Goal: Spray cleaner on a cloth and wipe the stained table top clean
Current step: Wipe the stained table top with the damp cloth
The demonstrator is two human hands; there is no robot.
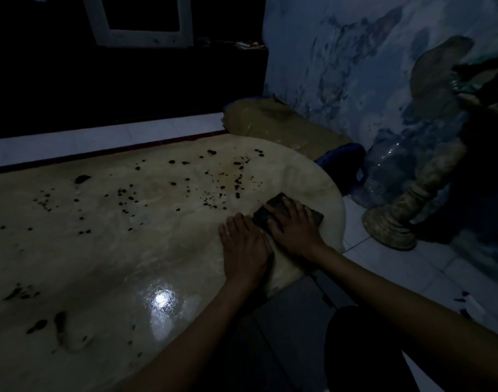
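Right hand: the right hand [294, 226] lies palm down on a dark cloth [287, 212], fingers spread and pointing toward the far left, pressing the cloth flat against the table top [106, 250]; the forearm reaches in from the lower right corner
Left hand: the left hand [245, 247] lies flat on the bare table surface just beside the right one, fingers stretched toward the cloth's near edge, holding nothing; whether its fingertips touch the cloth I cannot tell
Cloth: dark, folded into a rough rectangle, near the rounded right end of the table; only its far corner and right edge show past the right hand
Table top: pale beige, glossy, with a bright spot of light reflected near the front; dark stains [214, 193] are scattered over the far half, thickest just left of and beyond the cloth, with more smears at the near left
Hard to see: the room is very dim; the upper left is almost black, apart from a pale frame [146, 35]
Beside the table: a carved stone pedestal [398, 222] and a clear large bottle [389, 168] stand on the tiled floor against a mottled blue wall [341, 52]; a spray bottle cannot be made out
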